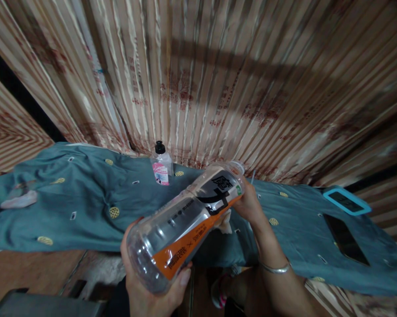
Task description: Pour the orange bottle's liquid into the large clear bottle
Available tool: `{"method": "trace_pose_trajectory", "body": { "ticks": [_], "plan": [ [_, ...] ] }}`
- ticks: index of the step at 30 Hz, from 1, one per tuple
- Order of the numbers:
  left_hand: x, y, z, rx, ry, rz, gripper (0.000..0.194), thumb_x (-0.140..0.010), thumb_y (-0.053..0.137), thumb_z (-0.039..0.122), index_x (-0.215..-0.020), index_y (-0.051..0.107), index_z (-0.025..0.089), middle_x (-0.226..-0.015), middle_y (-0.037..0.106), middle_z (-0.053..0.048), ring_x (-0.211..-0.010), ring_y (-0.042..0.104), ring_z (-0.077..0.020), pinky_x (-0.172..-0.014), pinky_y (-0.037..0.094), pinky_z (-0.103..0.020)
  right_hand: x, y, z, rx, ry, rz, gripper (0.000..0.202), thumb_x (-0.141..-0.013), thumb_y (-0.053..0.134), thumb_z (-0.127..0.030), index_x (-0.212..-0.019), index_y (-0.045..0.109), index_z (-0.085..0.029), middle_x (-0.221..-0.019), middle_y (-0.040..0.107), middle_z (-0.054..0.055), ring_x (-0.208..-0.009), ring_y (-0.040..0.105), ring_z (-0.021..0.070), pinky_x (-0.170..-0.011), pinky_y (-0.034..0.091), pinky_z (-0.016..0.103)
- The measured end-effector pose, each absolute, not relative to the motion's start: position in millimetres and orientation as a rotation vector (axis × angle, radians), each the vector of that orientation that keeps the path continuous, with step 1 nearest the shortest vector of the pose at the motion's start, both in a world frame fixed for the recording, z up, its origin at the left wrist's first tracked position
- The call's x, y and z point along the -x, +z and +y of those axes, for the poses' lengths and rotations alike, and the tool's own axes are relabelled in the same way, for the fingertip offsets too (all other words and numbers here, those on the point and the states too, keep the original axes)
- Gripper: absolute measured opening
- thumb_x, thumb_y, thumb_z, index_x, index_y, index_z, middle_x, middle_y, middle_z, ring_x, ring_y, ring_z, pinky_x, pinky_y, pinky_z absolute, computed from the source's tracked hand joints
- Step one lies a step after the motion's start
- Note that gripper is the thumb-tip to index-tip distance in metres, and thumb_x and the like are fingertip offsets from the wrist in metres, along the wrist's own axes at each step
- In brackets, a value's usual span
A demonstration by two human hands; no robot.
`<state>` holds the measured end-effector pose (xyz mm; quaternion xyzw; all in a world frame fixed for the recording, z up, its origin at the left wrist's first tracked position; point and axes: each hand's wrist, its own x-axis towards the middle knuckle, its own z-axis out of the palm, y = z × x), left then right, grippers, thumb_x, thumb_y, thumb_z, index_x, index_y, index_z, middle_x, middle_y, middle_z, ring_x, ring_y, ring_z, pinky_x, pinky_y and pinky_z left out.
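A clear plastic drink bottle (185, 211) with an orange and black label lies tilted across the middle of the view, its neck toward the upper right. My left hand (155, 281) is wrapped round its base, thumb on the near side. Near the neck end, my right hand (249, 200) grips the bottle from behind; its fingers are mostly hidden. A pale crumpled cloth or tissue (225, 222) shows just below the bottle, by my right hand. Behind the bottle, a small clear bottle (162, 167) with a black cap and pink label stands upright.
A teal patterned cloth (96, 193) covers the long surface. On its right lie a dark phone (345, 240) and a blue-framed digital clock (347, 201). A whitish item (20, 199) lies at left. Striped curtains (198, 88) hang close behind. A grey box-like object (46, 304) is at lower left.
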<state>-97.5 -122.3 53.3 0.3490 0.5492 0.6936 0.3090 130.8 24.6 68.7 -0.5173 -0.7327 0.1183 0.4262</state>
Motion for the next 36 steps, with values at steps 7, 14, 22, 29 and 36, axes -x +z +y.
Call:
{"method": "trace_pose_trajectory", "body": {
  "ticks": [7, 14, 22, 29, 36],
  "plan": [
    [94, 61, -124, -0.923, 1.828, 1.497, 0.102, -0.062, 0.094, 0.061, -0.145, 0.054, 0.017, -0.131, 0.067, -0.019, -0.122, 0.069, -0.0402, -0.100, 0.063, -0.052, -129, 71, 24, 1.278, 0.237, -1.818, 0.032, -0.082, 0.068, -0.030, -0.113, 0.067, -0.022, -0.115, 0.080, 0.014, -0.111, 0.076, 0.0355, -0.095, 0.062, 0.048],
    [96, 57, -124, -0.941, 1.824, 1.493, 0.100, -0.064, 0.093, 0.062, -0.145, 0.053, 0.018, -0.134, 0.066, -0.019, -0.126, 0.067, -0.0410, -0.105, 0.059, -0.056, -130, 71, 24, 1.278, 0.281, -1.809, 0.034, -0.084, 0.069, -0.033, -0.116, 0.067, -0.022, -0.107, 0.081, 0.011, -0.108, 0.077, 0.0344, -0.094, 0.063, 0.046],
    [97, 53, -124, -0.960, 1.833, 1.485, 0.101, -0.065, 0.092, 0.060, -0.147, 0.052, 0.018, -0.139, 0.064, -0.019, -0.127, 0.066, -0.0399, -0.102, 0.062, -0.052, -130, 71, 24, 1.306, 0.278, -1.812, 0.038, -0.083, 0.072, -0.036, -0.118, 0.067, -0.023, -0.110, 0.080, 0.011, -0.116, 0.075, 0.0357, -0.099, 0.061, 0.047],
    [96, 57, -124, -0.919, 1.830, 1.451, 0.100, -0.062, 0.094, 0.059, -0.143, 0.054, 0.018, -0.134, 0.066, -0.019, -0.121, 0.069, -0.0402, -0.089, 0.067, -0.048, -130, 72, 24, 1.284, 0.266, -1.810, 0.036, -0.084, 0.071, -0.038, -0.116, 0.067, -0.023, -0.109, 0.080, 0.011, -0.114, 0.075, 0.0353, -0.100, 0.061, 0.049],
    [95, 60, -123, -0.903, 1.835, 1.424, 0.101, -0.062, 0.095, 0.059, -0.144, 0.052, 0.018, -0.128, 0.067, -0.019, -0.125, 0.067, -0.0422, -0.094, 0.065, -0.053, -132, 66, 25, 1.282, 0.325, -1.814, 0.043, -0.085, 0.073, -0.036, -0.126, 0.066, -0.024, -0.105, 0.080, 0.009, -0.110, 0.076, 0.0349, -0.098, 0.063, 0.050]
  ]
}}
